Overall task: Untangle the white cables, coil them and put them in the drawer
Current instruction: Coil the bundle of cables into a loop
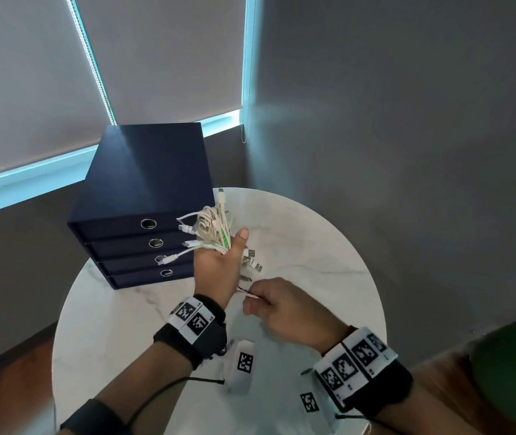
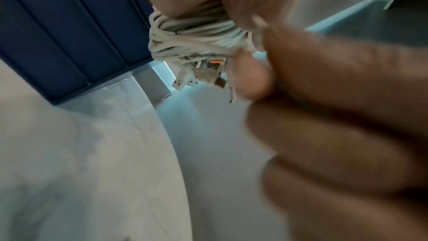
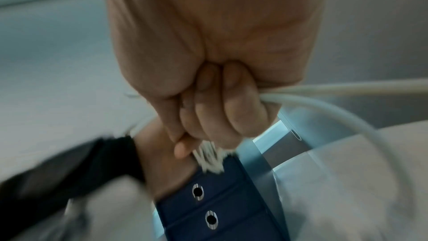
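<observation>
The left hand (image 1: 219, 268) is gripping a bundle of white cables (image 1: 214, 227) above the far left part of the round marble tabletop (image 1: 313, 233), fingers curled round the coil and thumb lying up along it. Loose plug ends are sticking out of the bundle toward the drawer unit, and several USB plugs (image 1: 252, 262) are hanging down on the right side of the hand. In the left wrist view the coil (image 2: 192, 38) is sitting wrapped tight under the curled fingers.

The right hand (image 1: 285, 309) is hovering just nearer than the left, fist closed on a single thin white cable (image 3: 336, 94) that is running out between its fingers; in the head view a short red-and-white stretch is showing between the two hands.

The navy drawer unit (image 1: 143, 196) is standing at the far left edge of the tabletop, all four drawers closed, each with a round metal pull hole. The bundle is overlapping the right end of the upper drawer fronts in the head view.

A small white block with a black marker (image 1: 244, 362) is lying near the front edge, below the left wrist. Grey roller blinds (image 1: 30, 73) are hanging behind the table.
</observation>
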Available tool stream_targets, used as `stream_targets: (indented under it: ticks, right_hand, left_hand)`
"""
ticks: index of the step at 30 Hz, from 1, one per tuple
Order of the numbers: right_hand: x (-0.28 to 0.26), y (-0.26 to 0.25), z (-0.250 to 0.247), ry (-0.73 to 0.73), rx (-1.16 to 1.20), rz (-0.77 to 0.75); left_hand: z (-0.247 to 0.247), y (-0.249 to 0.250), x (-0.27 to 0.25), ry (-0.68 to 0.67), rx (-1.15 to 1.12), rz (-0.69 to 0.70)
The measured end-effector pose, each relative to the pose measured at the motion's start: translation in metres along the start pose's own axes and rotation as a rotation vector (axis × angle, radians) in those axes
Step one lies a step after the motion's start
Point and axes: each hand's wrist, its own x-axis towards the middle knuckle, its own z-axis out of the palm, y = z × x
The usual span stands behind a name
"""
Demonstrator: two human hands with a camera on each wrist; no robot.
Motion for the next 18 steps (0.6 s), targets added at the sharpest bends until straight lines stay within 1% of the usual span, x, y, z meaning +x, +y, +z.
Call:
stream_targets:
  ticks: [1,3,6,8,10,12,14,15,18]
  right_hand:
    - [-0.002,-0.004,-0.010,-0.010,-0.029,-0.012]
    - [-0.002,-0.012,-0.032,-0.007,-0.079,-0.037]
    - [0.006,-0.013,-0.062,0.032,-0.131,-0.045]
    - [0.015,-0.010,-0.076,0.016,-0.138,-0.025]
    - [0.021,-0.009,-0.087,0.005,-0.096,-0.021]
    - [0.027,-0.007,-0.096,0.014,-0.015,-0.027]
    - [0.032,-0.004,-0.103,0.035,0.085,-0.058]
    - [0.034,-0.003,-0.105,0.063,0.139,-0.072]
    - [0.034,-0.001,-0.106,0.177,0.304,-0.073]
  left_hand:
    - [-0.002,-0.003,-0.002,-0.034,0.026,-0.012]
    - [-0.006,-0.009,-0.004,-0.131,-0.025,-0.050]
    - [-0.008,-0.005,-0.016,-0.318,-0.086,-0.113]
    - [-0.007,0.000,-0.025,-0.437,-0.098,-0.175]
    - [-0.004,0.001,-0.029,-0.518,-0.094,-0.207]
    - [-0.002,0.000,-0.027,-0.604,-0.085,-0.206]
    - [-0.002,-0.002,-0.027,-0.702,-0.147,-0.228]
    - [-0.002,-0.004,-0.027,-0.717,-0.186,-0.263]
    - [-0.003,-0.001,-0.027,-0.687,-0.335,-0.417]
